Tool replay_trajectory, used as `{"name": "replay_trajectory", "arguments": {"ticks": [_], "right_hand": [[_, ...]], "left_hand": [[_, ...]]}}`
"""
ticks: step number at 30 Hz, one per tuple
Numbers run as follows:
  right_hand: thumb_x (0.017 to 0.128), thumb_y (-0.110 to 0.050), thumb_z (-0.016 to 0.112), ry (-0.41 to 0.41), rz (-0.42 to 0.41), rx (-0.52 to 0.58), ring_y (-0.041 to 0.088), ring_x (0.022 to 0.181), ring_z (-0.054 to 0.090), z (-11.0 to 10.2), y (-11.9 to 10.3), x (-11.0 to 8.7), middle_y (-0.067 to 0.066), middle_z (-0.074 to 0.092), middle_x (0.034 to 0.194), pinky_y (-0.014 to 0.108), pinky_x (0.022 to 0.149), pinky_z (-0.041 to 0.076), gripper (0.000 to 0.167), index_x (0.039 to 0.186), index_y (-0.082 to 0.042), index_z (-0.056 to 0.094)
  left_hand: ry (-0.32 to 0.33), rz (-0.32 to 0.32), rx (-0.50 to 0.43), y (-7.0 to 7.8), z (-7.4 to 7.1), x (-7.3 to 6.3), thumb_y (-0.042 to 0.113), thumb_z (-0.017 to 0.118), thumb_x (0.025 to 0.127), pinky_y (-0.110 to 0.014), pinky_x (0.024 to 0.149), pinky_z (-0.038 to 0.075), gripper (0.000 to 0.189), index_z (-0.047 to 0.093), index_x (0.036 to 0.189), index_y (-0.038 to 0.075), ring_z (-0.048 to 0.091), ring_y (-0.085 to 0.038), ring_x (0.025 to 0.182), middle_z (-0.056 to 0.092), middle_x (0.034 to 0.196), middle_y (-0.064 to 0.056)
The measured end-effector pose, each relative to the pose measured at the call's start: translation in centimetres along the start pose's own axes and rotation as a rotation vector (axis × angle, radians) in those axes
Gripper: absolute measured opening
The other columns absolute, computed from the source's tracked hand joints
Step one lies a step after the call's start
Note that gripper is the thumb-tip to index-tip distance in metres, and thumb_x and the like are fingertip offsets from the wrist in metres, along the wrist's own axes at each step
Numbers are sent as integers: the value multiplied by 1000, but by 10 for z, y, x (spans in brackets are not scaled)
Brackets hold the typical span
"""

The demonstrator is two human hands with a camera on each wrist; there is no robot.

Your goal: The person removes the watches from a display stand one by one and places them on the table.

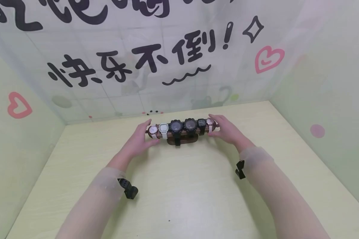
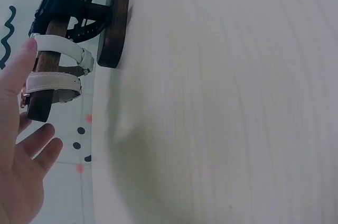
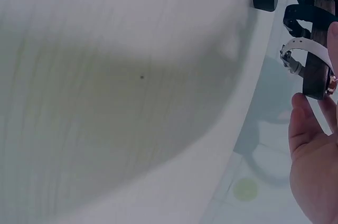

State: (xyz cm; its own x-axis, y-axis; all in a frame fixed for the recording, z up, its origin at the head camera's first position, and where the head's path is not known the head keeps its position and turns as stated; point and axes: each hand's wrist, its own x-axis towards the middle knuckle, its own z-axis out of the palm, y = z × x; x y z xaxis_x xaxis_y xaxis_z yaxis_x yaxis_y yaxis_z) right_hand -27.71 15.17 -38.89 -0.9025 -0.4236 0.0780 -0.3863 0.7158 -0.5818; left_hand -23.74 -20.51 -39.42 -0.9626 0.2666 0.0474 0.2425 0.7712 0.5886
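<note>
A dark wooden watch stand [image 1: 182,140] stands near the back of the table, its raised bar carrying several watches in a row. A white-strapped round watch [image 1: 153,129] and a white square watch [image 1: 164,127] sit at the left. Black watches [image 1: 176,126] fill the middle, and a white-strapped watch [image 1: 209,123] is at the right end. My left hand [image 1: 139,140] frames the bar's left end, thumb in front at the white straps [image 2: 53,82], other fingers spread beyond the tip. Around the right end, my right hand [image 1: 226,130] has fingertips [image 3: 300,102] right at the bar's tip.
The pale wooden table [image 1: 173,186] meets a back wall [image 1: 122,96] with dark lettering and drawings. Side walls [image 1: 314,109] border it left and right. Black wrist mounts [image 1: 128,189] stick out from both sleeves.
</note>
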Motion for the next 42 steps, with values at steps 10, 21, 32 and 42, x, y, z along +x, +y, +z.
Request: {"name": "replay_trajectory", "arguments": {"ticks": [10, 21, 32, 42], "right_hand": [[81, -24, 74, -20, 7, -30, 35, 123, 40, -3, -5, 6, 21, 39, 137, 48, 105, 30, 77, 145, -7, 34], [81, -20, 74, -31, -29, -77, 34, 115, 44, -6, -7, 12, 22, 42, 128, 46, 100, 36, 71, 141, -3, 40], [77, -20, 77, -21, 38, -68, 35, 116, 44, -7, -5, 10, 20, 43, 127, 48, 103, 33, 65, 133, -2, 48], [77, -22, 77, -9, 56, -61, 33, 112, 47, -8, 2, 10, 19, 45, 124, 46, 101, 36, 66, 133, -1, 47]], "left_hand": [[-5, -28, -33, 0, -2, 12, 25, 68, 86, -51, 104, 31, 73, 30, 145, 5, 37, -36, 127, 33, 142, -21], [-24, -22, -32, -4, -2, 17, 26, 68, 86, -47, 97, 40, 72, 32, 145, 6, 46, -34, 116, 39, 136, -22], [-33, -36, -32, -3, -3, 18, 25, 70, 85, -48, 99, 37, 71, 35, 143, 4, 44, -35, 119, 41, 136, -22], [-30, -48, -39, -5, -3, 21, 25, 70, 85, -47, 99, 37, 70, 36, 143, 5, 44, -34, 119, 42, 136, -20]]}}
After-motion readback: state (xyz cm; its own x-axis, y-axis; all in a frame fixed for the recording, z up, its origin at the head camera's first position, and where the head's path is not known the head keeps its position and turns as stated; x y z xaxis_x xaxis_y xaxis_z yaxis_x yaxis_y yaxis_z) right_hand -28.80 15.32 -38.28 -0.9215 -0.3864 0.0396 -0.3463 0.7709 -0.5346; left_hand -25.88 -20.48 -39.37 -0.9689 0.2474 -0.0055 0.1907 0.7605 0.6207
